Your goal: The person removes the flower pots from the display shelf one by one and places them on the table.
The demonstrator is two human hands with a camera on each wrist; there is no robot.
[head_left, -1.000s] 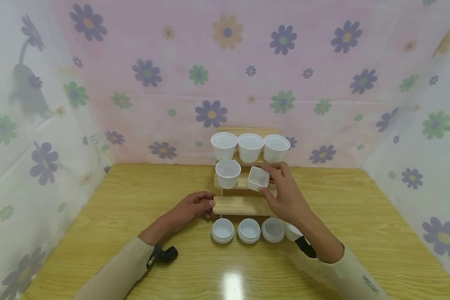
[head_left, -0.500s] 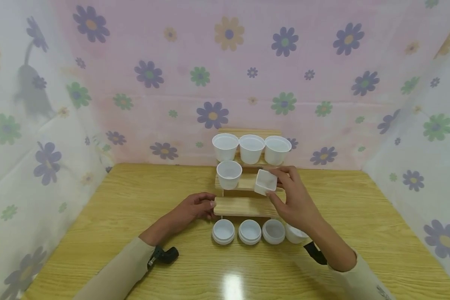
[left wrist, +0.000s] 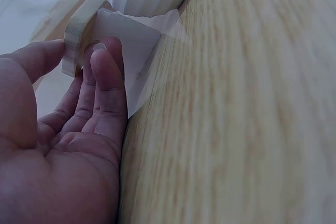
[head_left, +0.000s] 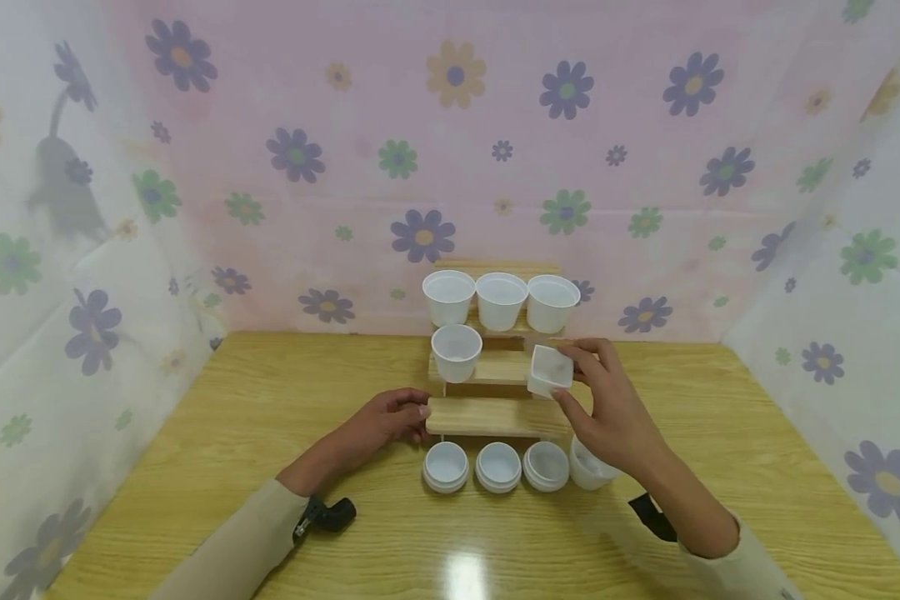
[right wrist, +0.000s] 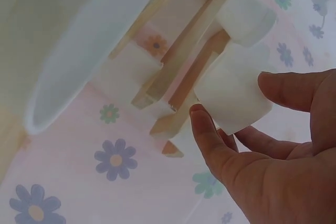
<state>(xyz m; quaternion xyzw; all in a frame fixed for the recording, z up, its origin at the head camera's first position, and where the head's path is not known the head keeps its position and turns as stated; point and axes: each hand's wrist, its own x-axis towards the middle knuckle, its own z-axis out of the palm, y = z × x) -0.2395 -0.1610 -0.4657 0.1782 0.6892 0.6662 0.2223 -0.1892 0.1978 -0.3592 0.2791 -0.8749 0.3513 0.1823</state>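
My right hand (head_left: 617,412) pinches a small square white pot (head_left: 547,373) between thumb and fingers. The pot is tilted, at the right end of the middle step of a tiered wooden stand (head_left: 495,417); whether it touches the step I cannot tell. My left hand (head_left: 386,421) holds the left end of the stand's lowest step; the left wrist view shows the thumb on the board's edge (left wrist: 79,40) and the fingers beneath. A round white pot (head_left: 457,354) stands on the middle step's left. On the top step are three round white pots (head_left: 502,302).
In front of the stand several round white pots (head_left: 498,468) stand in a row on the wooden table (head_left: 307,375). The rightmost pot (head_left: 591,467) is partly behind my right hand. A flowered cloth (head_left: 330,183) hangs behind and at both sides.
My right hand has moved right along the middle step with the square pot, towards its right end. The left hand has stayed on the stand.
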